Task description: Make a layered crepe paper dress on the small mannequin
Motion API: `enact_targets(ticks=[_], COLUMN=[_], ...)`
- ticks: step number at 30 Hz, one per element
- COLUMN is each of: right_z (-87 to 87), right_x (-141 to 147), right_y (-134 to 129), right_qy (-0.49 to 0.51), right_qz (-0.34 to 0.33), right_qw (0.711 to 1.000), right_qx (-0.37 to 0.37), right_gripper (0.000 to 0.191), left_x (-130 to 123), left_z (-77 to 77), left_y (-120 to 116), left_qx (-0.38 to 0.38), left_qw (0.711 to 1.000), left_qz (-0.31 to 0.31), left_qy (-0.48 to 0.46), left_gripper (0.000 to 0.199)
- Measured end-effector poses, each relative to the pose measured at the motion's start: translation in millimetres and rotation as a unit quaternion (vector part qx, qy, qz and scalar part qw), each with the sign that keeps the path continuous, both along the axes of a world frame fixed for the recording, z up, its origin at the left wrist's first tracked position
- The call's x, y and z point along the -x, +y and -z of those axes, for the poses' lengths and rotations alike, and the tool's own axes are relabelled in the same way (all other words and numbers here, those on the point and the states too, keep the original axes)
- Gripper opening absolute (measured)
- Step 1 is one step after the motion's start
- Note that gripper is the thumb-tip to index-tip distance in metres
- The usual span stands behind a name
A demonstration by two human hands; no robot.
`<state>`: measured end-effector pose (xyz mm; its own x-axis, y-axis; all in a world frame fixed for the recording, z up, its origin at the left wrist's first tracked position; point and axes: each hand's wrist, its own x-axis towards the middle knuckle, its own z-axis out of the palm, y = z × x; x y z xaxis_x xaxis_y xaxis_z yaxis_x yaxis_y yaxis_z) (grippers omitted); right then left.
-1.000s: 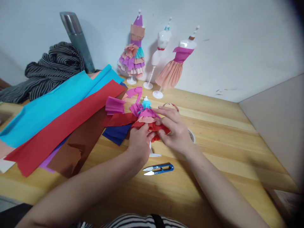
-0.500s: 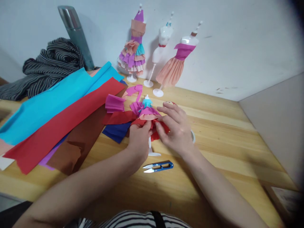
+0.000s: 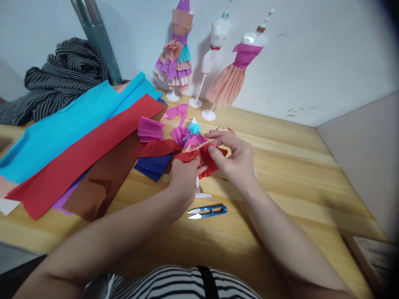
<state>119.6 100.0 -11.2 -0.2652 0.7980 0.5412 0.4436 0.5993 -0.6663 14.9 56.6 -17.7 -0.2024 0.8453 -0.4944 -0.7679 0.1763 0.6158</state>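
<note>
In front of me a small white mannequin [image 3: 198, 191] stands on the table, wearing a turquoise top [image 3: 193, 129] and a magenta layer [image 3: 195, 140]. Gathered red crepe paper [image 3: 208, 161] spreads around its skirt. My left hand [image 3: 187, 174] pinches the red paper from below left, close to the mannequin's pole. On the right side, my right hand [image 3: 235, 160] grips the paper's edge between thumb and fingers. Blue thread snips [image 3: 208, 211] lie just below the mannequin's base.
Three dressed or partly dressed mannequins [image 3: 179, 58] stand by the wall. Long crepe paper sheets [image 3: 77, 158] cover the left, with a striped cloth [image 3: 62, 83] and a bottle [image 3: 99, 45] behind. Pleated magenta [image 3: 150, 129] and dark blue [image 3: 153, 166] pieces lie left of my hands.
My right hand has closed from a looser pose onto the red paper's right edge and lifted it. The red paper now spreads higher over the skirt. The view has shifted slightly.
</note>
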Motion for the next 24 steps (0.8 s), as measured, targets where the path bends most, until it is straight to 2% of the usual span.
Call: enact_targets(ticks=[3,6,12,17,19,21,24], right_z=[-0.2,1.3,5.9,5.5,4.4,2.9,0.6], right_x=[0.8,0.4,-3.9,-4.9,-3.1,-1.3,-0.3], right_y=[3.0,6.1,8.7,7.4,6.9,6.2,4.8], right_qy=[0.078,0.145,0.172,0.222,0.212,0.168,0.075], right_qz=[-0.008,-0.022,-0.034,-0.054,-0.031,-0.017,-0.018], right_qw=[0.992,0.974,0.963,0.938,0.940,0.954,0.982], right_qx=[0.099,0.170,0.203,0.261,0.266,0.248,0.170], right_gripper=[0.015,0.015,0.012,0.026,0.022,0.014,0.012], left_x=[-0.2,0.0,1.2,1.7,1.8,1.7,2.1], left_z=[-0.1,0.7,-0.3,-2.5,-2.7,-2.4,-1.6], left_y=[0.5,0.8,-1.0,-1.0,0.0,1.1,2.1], left_qx=[0.029,0.026,0.009,0.020,0.022,0.023,0.007], left_qw=[1.000,1.000,1.000,0.999,0.999,0.999,1.000], left_qz=[0.001,0.006,0.018,0.030,0.027,0.021,0.007], left_qy=[0.007,0.007,0.007,0.020,0.014,0.008,-0.003], left_gripper=[0.018,0.020,0.025,0.022,0.018,0.015,0.019])
